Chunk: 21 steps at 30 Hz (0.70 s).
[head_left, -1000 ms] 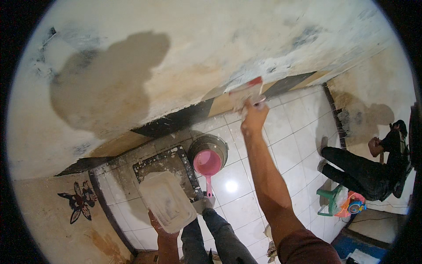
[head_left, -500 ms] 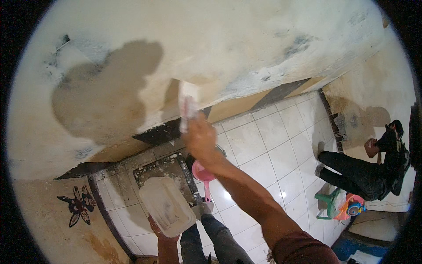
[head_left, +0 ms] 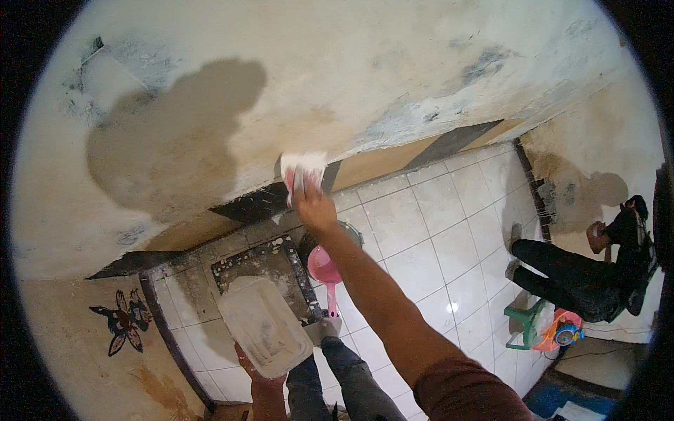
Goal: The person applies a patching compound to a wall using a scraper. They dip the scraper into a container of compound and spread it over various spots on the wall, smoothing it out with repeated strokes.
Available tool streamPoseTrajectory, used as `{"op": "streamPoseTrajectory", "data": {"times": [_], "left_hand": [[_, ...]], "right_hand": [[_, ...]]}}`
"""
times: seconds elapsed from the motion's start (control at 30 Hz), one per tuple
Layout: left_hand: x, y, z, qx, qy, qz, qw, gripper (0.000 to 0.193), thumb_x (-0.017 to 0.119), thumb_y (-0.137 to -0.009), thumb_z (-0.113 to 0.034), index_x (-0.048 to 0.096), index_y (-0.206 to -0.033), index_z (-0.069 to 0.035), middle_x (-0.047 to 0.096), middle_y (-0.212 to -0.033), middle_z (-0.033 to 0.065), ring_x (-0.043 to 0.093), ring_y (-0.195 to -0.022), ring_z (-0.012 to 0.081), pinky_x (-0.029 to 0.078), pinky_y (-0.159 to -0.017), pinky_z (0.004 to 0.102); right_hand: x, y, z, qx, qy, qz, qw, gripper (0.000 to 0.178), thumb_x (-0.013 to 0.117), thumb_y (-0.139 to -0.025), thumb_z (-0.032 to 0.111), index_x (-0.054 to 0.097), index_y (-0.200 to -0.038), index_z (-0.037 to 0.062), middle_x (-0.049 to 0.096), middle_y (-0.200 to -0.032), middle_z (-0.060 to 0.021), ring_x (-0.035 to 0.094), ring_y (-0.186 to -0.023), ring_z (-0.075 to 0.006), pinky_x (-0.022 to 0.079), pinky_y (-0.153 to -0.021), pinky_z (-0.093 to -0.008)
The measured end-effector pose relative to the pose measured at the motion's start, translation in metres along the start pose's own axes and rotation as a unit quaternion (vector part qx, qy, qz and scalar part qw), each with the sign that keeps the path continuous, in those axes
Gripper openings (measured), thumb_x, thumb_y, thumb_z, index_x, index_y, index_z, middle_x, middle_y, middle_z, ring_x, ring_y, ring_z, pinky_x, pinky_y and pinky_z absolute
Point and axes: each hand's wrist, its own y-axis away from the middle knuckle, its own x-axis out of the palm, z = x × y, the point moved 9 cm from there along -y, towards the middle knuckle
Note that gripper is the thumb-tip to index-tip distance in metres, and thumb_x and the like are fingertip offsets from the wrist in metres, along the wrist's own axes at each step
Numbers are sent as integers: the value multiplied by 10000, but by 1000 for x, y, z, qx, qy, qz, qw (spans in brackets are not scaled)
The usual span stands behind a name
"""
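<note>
My right hand, at the end of an outstretched arm, grips a flat putty scraper with a whitish blade and reddish marks. Its blade is at the lower part of the patchy wall, just above a dark band; whether it touches is hard to tell. My left hand supports a white rectangular plastic tub by its side, low in front of my legs. Pale residue coats the tub's inside, and its rim hides part of the fingers.
A speckled dark board lies on the white tiled floor. Beside it, a pink dipper rests over a round bucket. At right, a person in black is near a green stool.
My right hand has shifted slightly down and left, and the scraper has turned from nearly edge-on to show its broad face. The tub has hardly moved.
</note>
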Motion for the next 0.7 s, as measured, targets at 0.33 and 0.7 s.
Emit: {"op": "streamPoseTrajectory", "data": {"times": [0.33,0.7], "left_hand": [[-10,11,-18,53,-22,-30,998,610,385,-902,-535,325,-1394,-181,393,-1389,72,407,-1251,303,364,-1011,537],[-13,7,-13,31,36,-73,996,612,412,-892,-539,338,-1393,-197,408,-1386,66,451,-1216,325,413,-959,555]], "right_hand": [[-144,-2,-137,240,32,-112,964,152,629,-770,117,544,-817,0,532,-771,-189,561,-683,-381,447,-581,-461],[-279,-113,-118,102,12,-341,934,547,692,-594,16,617,-1126,114,530,-772,-89,580,-658,-278,481,-560,-378]]}}
